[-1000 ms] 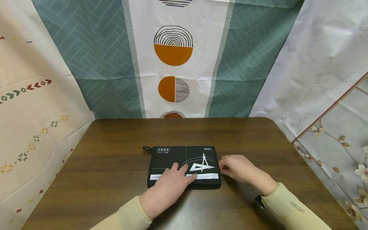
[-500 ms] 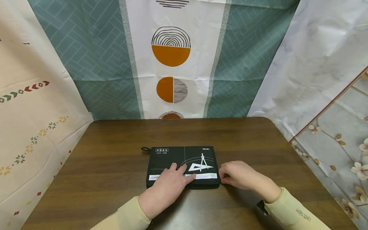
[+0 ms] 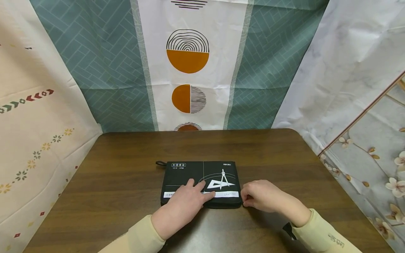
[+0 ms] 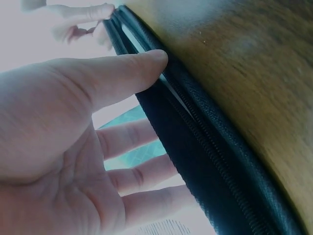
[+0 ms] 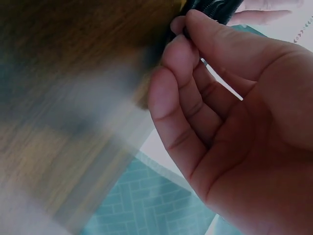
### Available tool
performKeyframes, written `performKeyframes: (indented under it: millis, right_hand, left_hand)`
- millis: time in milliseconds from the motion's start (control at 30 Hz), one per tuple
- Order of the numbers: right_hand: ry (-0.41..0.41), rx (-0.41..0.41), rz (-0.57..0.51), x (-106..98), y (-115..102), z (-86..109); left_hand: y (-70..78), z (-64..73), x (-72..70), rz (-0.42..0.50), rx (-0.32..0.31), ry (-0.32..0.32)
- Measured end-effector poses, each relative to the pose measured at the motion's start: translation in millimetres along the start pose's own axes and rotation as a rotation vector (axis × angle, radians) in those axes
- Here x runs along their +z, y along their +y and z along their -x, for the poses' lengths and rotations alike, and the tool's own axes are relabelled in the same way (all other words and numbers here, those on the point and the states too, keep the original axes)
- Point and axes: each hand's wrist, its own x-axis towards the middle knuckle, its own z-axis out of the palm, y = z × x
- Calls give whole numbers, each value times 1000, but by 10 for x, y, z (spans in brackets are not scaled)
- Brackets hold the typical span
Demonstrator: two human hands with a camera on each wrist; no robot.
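A black zippered drafting-set case (image 3: 186, 174), printed with a white compass and set square, lies flat on the brown table. My left hand (image 3: 183, 207) rests on its cover with fingers spread. In the left wrist view, the thumb of that hand (image 4: 132, 73) touches the front zipper edge, where a pale gap shows between the teeth rows (image 4: 183, 100). At the case's near right corner, my right hand (image 3: 262, 195) has thumb and forefinger pinched together. The right wrist view shows a small dark bit of the zipper pull (image 5: 186, 33) between them; most of it is hidden.
A black loop strap (image 3: 161, 163) sticks out from the case's far left corner. The wooden table (image 3: 126, 151) extends around the case. Patterned cloths (image 3: 110, 70) hang behind and on both sides.
My right hand has slid a little toward me along the case's right side to its near corner. The left hand and the case stay in place; the head view shifts slightly.
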Motion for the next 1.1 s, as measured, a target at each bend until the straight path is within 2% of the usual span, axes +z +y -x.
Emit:
performKeyframes:
  millis: [167, 367, 500, 767, 900, 1100]
  right_hand:
    - [30, 45, 38, 17, -17, -9]
    - [51, 143, 106, 41, 7, -79]
    - [48, 209, 145, 39, 67, -181]
    - [64, 269, 248, 9, 241, -454]
    - [74, 286, 265, -29, 330, -575]
    - [84, 292, 295, -69, 436, -719]
  left_hand:
    - [0, -26, -1, -6, -10, -7]
    - [-33, -109, 4, -61, -37, -57]
    - [-79, -150, 28, -78, -41, -46]
    - [-213, -107, -59, 42, -15, -119]
    - [-250, -83, -105, 70, 17, -129]
    - [-307, -51, -169, 168, -4, -203]
